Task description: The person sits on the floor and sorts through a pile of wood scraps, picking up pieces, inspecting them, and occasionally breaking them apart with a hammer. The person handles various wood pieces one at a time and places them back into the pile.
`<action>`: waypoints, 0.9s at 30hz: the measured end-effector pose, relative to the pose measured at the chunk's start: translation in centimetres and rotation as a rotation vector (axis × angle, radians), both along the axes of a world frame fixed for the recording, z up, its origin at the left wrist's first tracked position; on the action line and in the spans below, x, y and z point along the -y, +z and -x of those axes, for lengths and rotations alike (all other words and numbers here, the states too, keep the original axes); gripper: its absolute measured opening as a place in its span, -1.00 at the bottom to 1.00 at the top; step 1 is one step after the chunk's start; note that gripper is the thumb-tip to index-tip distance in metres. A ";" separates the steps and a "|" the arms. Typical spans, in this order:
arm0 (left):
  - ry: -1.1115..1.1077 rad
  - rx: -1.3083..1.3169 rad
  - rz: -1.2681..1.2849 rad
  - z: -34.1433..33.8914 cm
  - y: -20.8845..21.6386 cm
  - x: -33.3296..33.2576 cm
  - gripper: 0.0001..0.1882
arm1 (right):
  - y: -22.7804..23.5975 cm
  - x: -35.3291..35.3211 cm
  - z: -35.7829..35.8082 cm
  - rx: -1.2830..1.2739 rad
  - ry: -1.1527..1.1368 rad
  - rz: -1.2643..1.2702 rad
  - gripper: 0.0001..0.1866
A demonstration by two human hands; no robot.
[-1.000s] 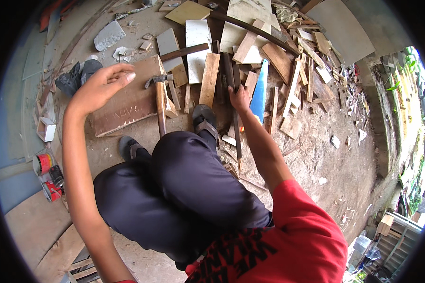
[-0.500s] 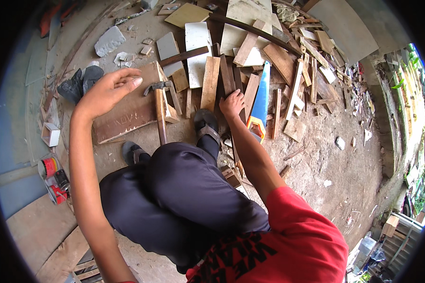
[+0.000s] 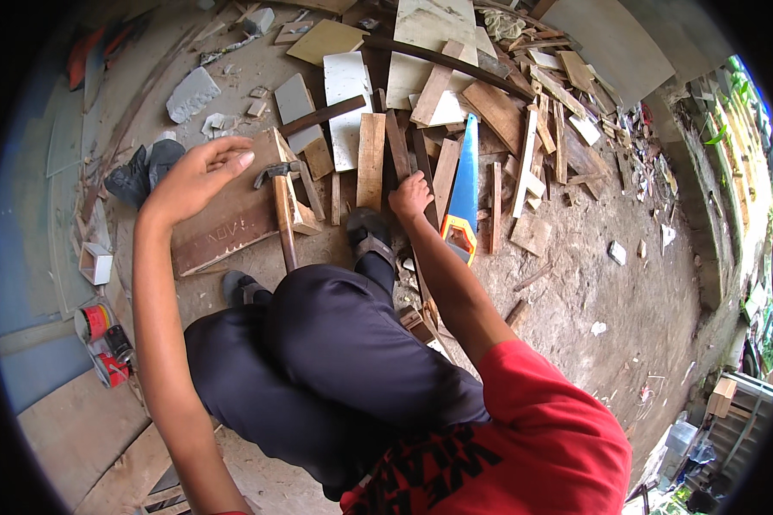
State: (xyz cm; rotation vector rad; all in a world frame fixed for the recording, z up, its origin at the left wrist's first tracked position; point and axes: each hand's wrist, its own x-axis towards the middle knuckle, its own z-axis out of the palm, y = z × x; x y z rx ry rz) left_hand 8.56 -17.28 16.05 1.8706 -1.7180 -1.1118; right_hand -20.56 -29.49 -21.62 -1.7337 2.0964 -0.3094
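Observation:
My right hand is closed around the near end of a dark wooden strip among the scattered boards. Just right of it lies a handsaw with a blue blade and an orange-yellow handle. My left hand hovers empty, fingers stretched and thumb apart, over a brown wooden panel. A claw hammer rests with its head on that panel and its wooden handle reaching back toward my knee. Between the hammer and my right hand, a light-brown plank lies beyond my foot.
Offcuts and planks pile up ahead and to the right, around a white board. Left lie a broken white chunk, a black plastic bag and red cans. A rough wall edge borders the right side.
My right hand's fingers have curled tighter around the strip's end. The left hand keeps nearly the same pose. The whole view has shifted slightly.

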 end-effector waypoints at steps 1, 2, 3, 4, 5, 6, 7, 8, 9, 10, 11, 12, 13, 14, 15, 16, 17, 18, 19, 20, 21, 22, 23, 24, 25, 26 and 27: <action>0.013 0.009 0.007 0.0 -0.1 -0.4 -0.52 | 0.1 -0.6 0.1 0.016 -0.004 0.023 -0.20; 0.026 0.018 0.015 -0.2 0.0 -0.7 -0.52 | 0.3 -0.5 -0.1 0.011 0.018 -0.029 -0.19; 0.023 0.015 0.006 -0.3 0.2 -0.9 -0.52 | 0.5 -0.6 0.0 0.001 0.037 -0.082 -0.17; 0.020 0.013 -0.003 -0.4 0.4 -1.0 -0.52 | 0.6 -0.7 0.1 -0.009 0.057 -0.136 -0.16; 0.017 0.010 -0.013 -0.6 0.5 -1.2 -0.52 | 0.7 -0.8 0.3 0.045 0.073 -0.146 -0.20; 0.012 0.014 -0.011 -0.6 0.5 -1.0 -0.52 | 0.4 -0.8 0.7 0.087 0.058 -0.143 -0.21; 0.006 0.018 -0.010 -0.4 0.4 -0.9 -0.52 | 0.1 -0.9 0.9 0.128 0.041 -0.139 -0.22; -0.002 0.021 -0.009 -0.3 0.3 -0.6 -0.52 | -0.2 -0.9 1.1 0.169 0.024 -0.134 -0.23; 0.005 0.017 -0.013 -0.2 0.6 -0.8 -0.52 | 0.2 -1.1 0.2 0.116 -0.030 -0.205 -0.25; 0.011 0.013 -0.016 -0.1 0.9 -1.1 -0.53 | 0.7 -1.3 0.1 0.121 -0.028 -0.225 -0.23; 0.016 0.008 -0.019 0.0 1.1 -1.3 -0.53 | 1.3 -1.6 0.1 0.126 -0.027 -0.245 -0.22; 0.021 0.008 -0.011 -0.2 1.2 -1.6 -0.53 | 1.7 -1.6 -0.1 0.133 -0.021 -0.260 -0.21; 0.028 0.008 -0.003 -0.7 1.1 -1.9 -0.53 | 2.2 -1.8 -0.1 0.136 -0.007 -0.254 -0.23; 0.037 0.010 0.005 -1.1 1.2 -2.3 -0.53 | 2.6 -2.2 0.1 0.140 0.008 -0.248 -0.25; 0.044 0.000 0.017 -1.1 1.3 -2.6 -0.54 | 2.6 -2.1 0.6 0.139 0.020 -0.238 -0.26; 0.054 -0.009 0.030 -1.2 1.5 -2.9 -0.54 | 2.6 -1.9 0.9 0.152 0.045 -0.239 -0.32; 0.067 -0.016 0.043 -1.3 1.7 -3.3 -0.54 | 2.6 -1.7 1.0 0.166 0.074 -0.240 -0.38; 0.069 -0.020 0.057 -1.2 1.5 -3.3 -0.54 | 2.1 -1.4 1.6 0.176 0.095 -0.241 -0.43; 0.064 -0.025 0.069 -0.8 1.1 -2.9 -0.54 | 0.8 -1.2 2.5 0.198 0.039 -0.198 -0.49; 0.043 -0.040 0.080 -0.1 0.6 -2.2 -0.54 | -1.1 -0.6 4.4 0.210 0.004 -0.150 -0.47; 0.050 -0.040 0.069 -0.3 0.7 -2.5 -0.54 | -1.3 -1.1 3.9 0.208 0.009 -0.122 -0.46; 0.066 -0.038 0.058 -0.6 1.0 -3.3 -0.54 | -0.9 -2.0 2.8 0.208 0.024 -0.093 -0.45; 0.080 -0.038 0.048 -0.9 1.2 -4.0 -0.54 | -0.5 -3.0 1.8 0.163 0.077 -0.076 -0.42; 0.095 -0.053 0.055 -1.0 1.5 -4.5 -0.54 | -0.1 -3.8 1.3 0.113 0.127 -0.053 -0.40; 0.109 -0.070 0.062 -1.2 1.7 -5.0 -0.53 | 0.4 -4.2 0.8 0.062 0.176 -0.029 -0.37; 0.122 -0.086 0.069 -1.4 1.9 -5.4 -0.53 | 0.8 -4.3 0.3 0.042 0.185 -0.033 -0.36; 0.108 -0.075 0.062 -1.1 2.0 -5.4 -0.53 | 0.6 -4.3 0.9 0.013 0.186 -0.038 -0.35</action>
